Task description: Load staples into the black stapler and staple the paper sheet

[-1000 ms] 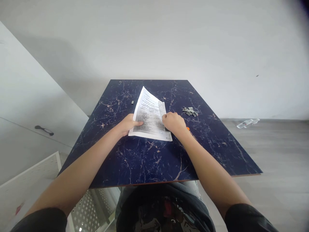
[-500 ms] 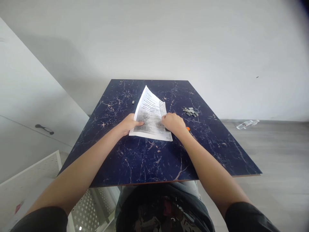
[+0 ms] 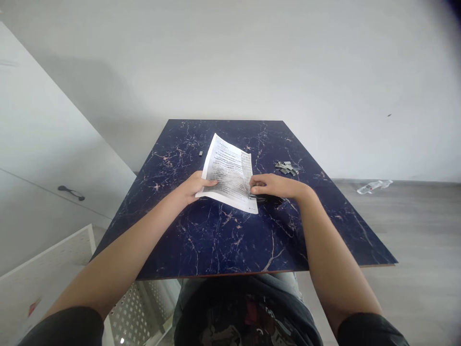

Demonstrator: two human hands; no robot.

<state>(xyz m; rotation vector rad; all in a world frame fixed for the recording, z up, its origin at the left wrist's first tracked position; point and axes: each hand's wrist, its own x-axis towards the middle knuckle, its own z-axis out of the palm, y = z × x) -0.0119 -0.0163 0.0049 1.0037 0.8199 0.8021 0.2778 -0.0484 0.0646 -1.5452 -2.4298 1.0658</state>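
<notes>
Printed white paper (image 3: 230,175), slightly curved, is held tilted above the dark blue marbled table (image 3: 230,250). My left hand (image 3: 196,186) grips its left edge, thumb on the printed face and fingers behind. At the right edge, my right hand (image 3: 268,185) has its fingers curled in a closed grip. A black object (image 3: 270,199) shows beneath that hand, reaching to the paper's edge; its kind is mostly hidden by the hand. Behind the right hand lies a pile of small grey metal-looking pieces (image 3: 287,168). One similar piece (image 3: 200,154) lies alone left of the paper.
A pale wall (image 3: 230,57) stands at the table's far edge. A white cabinet door with a dark handle (image 3: 71,192) is on the left. Below it is a white perforated rack (image 3: 129,312). Clear plastic packaging (image 3: 373,187) lies on the floor at the right.
My right hand has shifted right and turned sideways, uncovering more of the paper's right edge. The orange spot beside its wrist is hidden now. My left hand keeps its hold on the paper.
</notes>
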